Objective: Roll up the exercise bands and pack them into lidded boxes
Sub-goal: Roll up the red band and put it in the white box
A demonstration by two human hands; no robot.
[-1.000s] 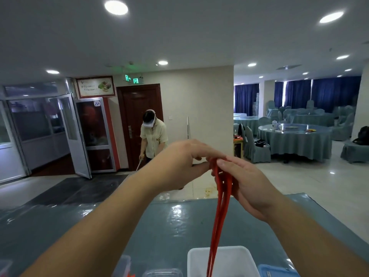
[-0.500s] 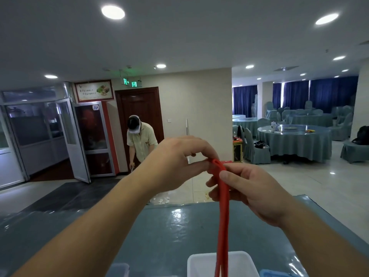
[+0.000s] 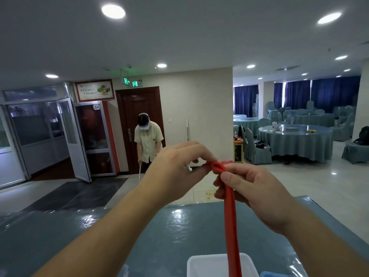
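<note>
Both hands, left (image 3: 175, 172) and right (image 3: 257, 194), pinch red band (image 3: 229, 216) above glossy grey-blue table (image 3: 159, 236); banquet hall behind.

Round recessed ceiling lights (image 3: 113, 11) give even, fairly dim light; their glare streaks the glossy grey-blue tabletop (image 3: 175, 218) below them. Wide-angle bending warps the edges.

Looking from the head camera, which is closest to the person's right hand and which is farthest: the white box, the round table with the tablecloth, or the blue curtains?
From the right hand:
1. White box, just below it on the near table, at the bottom edge.
2. Round table, across the floor, to the right.
3. Blue curtains, on the far wall behind that table.
</note>
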